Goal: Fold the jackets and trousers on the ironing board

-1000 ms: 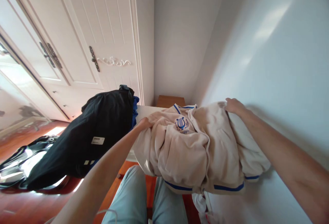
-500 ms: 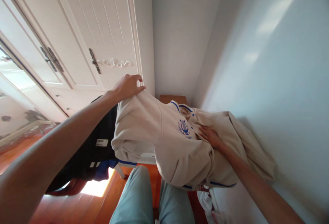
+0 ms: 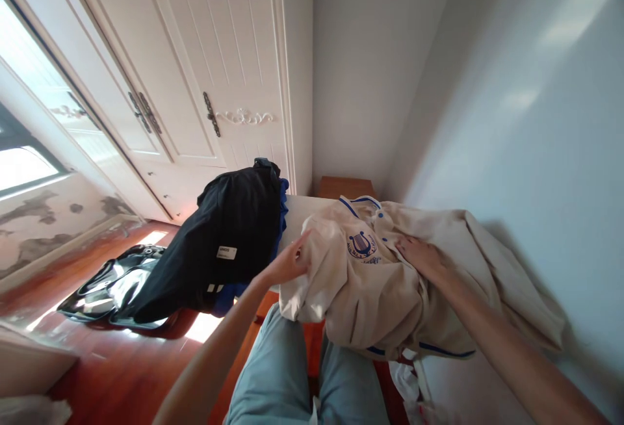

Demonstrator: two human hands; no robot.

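A beige button-front jacket point(image 3: 370, 301) with blue trim and a blue lyre emblem lies in front of me, its far sleeve reaching right toward the wall. My left hand point(image 3: 287, 264) pinches the near sleeve, which is bunched and folded in against the body of the jacket. On the button front, beside the emblem, my right hand point(image 3: 422, 257) lies flat with its fingers stretched out. Left of the jacket is a dark garment point(image 3: 234, 217) with a white label, and blue cloth shows along its edge.
A white wardrobe point(image 3: 244, 41) with dark handles stands ahead on the left. On the wooden floor point(image 3: 127, 373) lies an open black case point(image 3: 107, 288). A small brown wooden piece point(image 3: 346, 187) sits in the corner. The wall point(image 3: 546, 152) rises close on the right.
My left hand has brought the outstretched sleeve down and inward to the right, uncovering the dark garment. My right hand stays on the jacket front. The view has shifted left.
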